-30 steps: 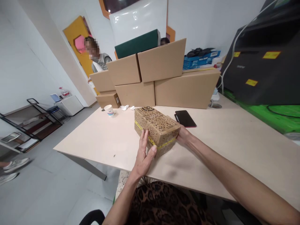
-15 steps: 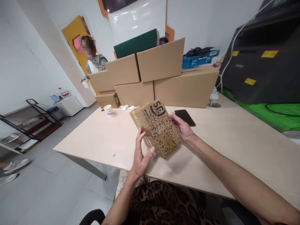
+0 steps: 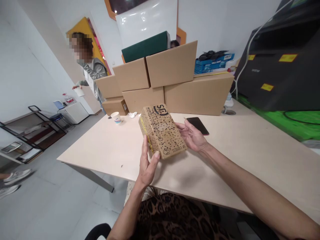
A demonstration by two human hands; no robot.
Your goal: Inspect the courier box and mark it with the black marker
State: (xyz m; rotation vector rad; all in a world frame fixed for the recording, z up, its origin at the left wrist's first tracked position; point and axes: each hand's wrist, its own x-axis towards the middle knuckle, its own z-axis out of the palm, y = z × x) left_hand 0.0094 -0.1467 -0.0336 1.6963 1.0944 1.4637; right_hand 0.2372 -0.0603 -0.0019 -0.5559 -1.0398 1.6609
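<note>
A small brown cardboard box (image 3: 165, 133) printed with black specks and "SF EXPRESS" is held tilted over the table. A yellow strip runs along its left side. My left hand (image 3: 147, 168) grips the lower left side, fingers along that face and thumb at the near corner. At the right edge, my right hand (image 3: 195, 138) supports the box with its fingers partly hidden behind it; its thumb points up, off the box. Just beyond the right hand, a dark flat phone or tablet (image 3: 198, 125) lies on the table.
Large cardboard boxes (image 3: 195, 96) are stacked across the back of the pale table (image 3: 92, 146), topped by a green binder (image 3: 146, 48). A paper cup (image 3: 116, 118) and crumpled tissue (image 3: 132, 115) stand before them. A person (image 3: 93, 71) holding a white cup is behind, left.
The box has turned and shifted slightly left, showing more of its left side. Both hands moved with it. The person behind has moved left and nearer.
</note>
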